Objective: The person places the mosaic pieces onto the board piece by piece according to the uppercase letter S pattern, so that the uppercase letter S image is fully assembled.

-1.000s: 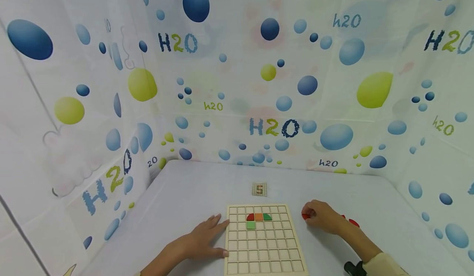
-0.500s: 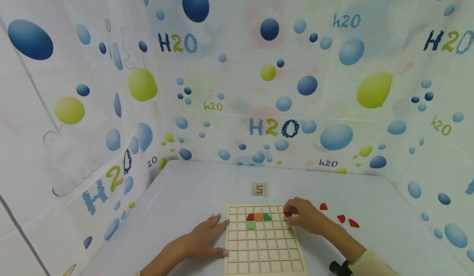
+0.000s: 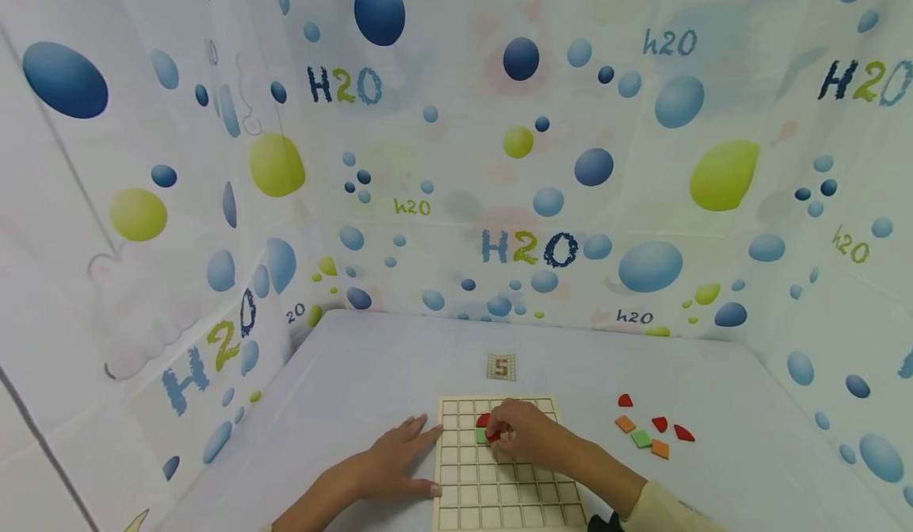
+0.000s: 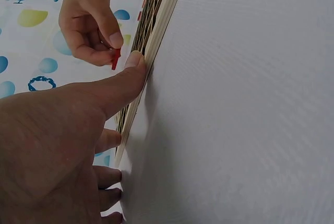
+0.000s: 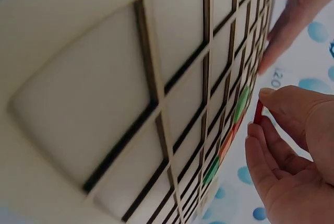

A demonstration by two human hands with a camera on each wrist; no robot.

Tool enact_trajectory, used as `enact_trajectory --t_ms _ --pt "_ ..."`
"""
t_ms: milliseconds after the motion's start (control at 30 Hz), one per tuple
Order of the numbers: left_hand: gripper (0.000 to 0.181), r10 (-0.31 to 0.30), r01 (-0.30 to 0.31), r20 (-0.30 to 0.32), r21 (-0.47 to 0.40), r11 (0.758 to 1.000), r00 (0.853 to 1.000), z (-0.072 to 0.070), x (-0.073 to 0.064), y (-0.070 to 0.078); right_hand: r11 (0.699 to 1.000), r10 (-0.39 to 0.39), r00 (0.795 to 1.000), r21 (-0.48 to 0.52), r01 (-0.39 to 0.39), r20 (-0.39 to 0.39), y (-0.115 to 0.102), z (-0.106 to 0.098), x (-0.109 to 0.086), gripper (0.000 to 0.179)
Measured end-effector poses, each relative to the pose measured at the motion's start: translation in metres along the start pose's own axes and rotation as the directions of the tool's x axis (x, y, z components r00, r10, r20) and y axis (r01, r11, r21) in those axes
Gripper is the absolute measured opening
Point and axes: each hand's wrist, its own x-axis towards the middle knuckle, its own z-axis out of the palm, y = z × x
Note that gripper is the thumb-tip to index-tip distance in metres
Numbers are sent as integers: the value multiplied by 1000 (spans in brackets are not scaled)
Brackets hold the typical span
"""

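Right fingers (image 5: 260,164) pinching red piece (image 5: 259,112), loose tiles (image 3: 641,438) head view only

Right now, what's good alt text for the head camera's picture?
A person's right hand pinches a red piece over a pale gridded board, while the left hand touches the board's left edge; loose red, orange and green pieces lie to the right on a white table.

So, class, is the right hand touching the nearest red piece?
Touching: the right wrist view shows the right hand pinching the red piece between thumb and fingers.
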Motion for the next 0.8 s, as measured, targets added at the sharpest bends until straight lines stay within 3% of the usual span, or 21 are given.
enact_trajectory --t_ms 267,800 --pt "92 13 -13 -2 -9 1000 1000 0 -1 -1 991 6 998 -133 1 55 -12 17 9 8" --pt "92 14 -14 -5 6 1000 1000 2 1 -2 970 -16 999 -244 24 37 -14 20 3 5"
